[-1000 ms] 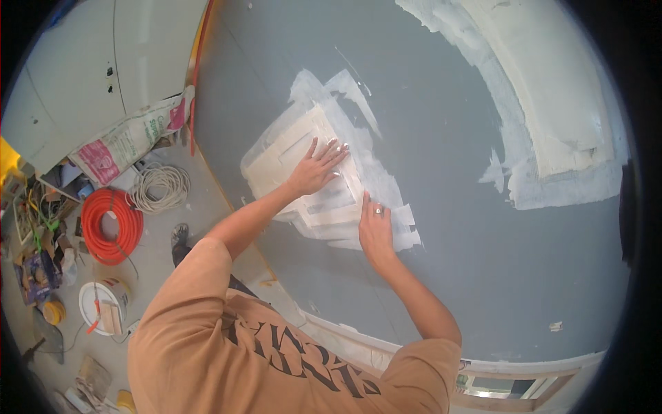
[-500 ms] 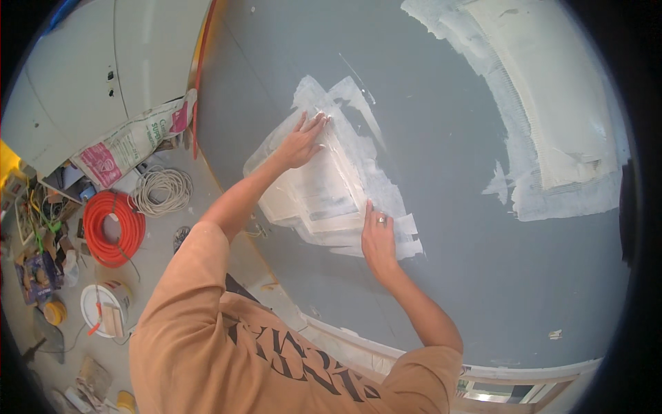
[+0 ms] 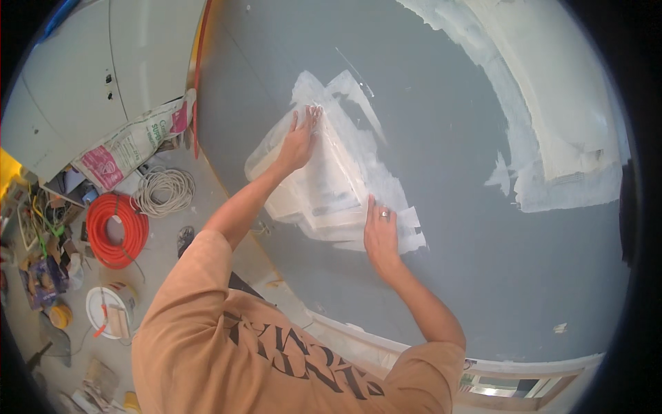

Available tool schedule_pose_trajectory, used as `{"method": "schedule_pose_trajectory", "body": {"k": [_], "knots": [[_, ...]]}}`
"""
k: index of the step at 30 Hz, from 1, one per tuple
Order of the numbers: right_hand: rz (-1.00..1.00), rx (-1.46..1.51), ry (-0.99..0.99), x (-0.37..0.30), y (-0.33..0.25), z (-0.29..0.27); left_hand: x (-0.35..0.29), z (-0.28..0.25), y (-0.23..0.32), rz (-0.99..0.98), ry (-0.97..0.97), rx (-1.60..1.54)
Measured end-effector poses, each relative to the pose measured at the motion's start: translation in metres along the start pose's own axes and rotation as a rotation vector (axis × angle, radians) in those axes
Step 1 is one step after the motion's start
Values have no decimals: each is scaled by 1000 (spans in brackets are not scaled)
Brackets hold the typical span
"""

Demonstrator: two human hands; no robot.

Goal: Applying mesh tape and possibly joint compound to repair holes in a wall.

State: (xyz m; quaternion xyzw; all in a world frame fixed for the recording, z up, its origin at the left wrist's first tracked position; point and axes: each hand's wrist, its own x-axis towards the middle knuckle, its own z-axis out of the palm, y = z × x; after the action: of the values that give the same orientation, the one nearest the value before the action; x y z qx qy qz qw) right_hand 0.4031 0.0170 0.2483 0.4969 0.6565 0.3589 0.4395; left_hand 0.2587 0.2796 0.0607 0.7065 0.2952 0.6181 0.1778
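Observation:
A white-plastered patch (image 3: 327, 165), roughly triangular, lies on the grey board surface (image 3: 441, 152) in front of me. Pale strips cross it, their edges showing under a thin coat. My left hand (image 3: 298, 145) rests with fingers stretched near the patch's upper corner. Lower down at its right side, my right hand (image 3: 381, 236), with a ring on one finger, lies with fingers extended against the wet-looking coat. Neither hand shows a tool in it.
A larger white-coated area (image 3: 552, 124) spans the upper right. Left on the floor are an orange hose coil (image 3: 96, 241), a pale cable coil (image 3: 165, 207), a white bucket (image 3: 89, 310), a printed bag (image 3: 131, 145) and scattered tools. A wooden frame (image 3: 552, 397) runs along the lower right.
My left hand has turned more upright, its fingers still at the patch's upper corner. My right hand stays at nearly the same spot on the patch. The view has shifted slightly.

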Motion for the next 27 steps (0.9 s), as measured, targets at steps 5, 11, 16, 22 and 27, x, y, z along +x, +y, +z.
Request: {"method": "schedule_pose_trajectory", "body": {"k": [5, 11, 16, 22, 27], "knots": [[36, -1, 23, -9, -3, 15, 1, 2, 24, -9, -17, 70], [116, 187, 108, -5, -8, 23, 7, -3, 23, -23, 0, 46], [205, 567, 3, 6, 7, 6, 5, -6, 30, -49, -22, 79], [-239, 118, 375, 111, 26, -27, 6, -5, 24, -40, -7, 111], [-336, 22, 286, 159, 58, -18, 10, -7, 27, -32, 27, 99]]}}
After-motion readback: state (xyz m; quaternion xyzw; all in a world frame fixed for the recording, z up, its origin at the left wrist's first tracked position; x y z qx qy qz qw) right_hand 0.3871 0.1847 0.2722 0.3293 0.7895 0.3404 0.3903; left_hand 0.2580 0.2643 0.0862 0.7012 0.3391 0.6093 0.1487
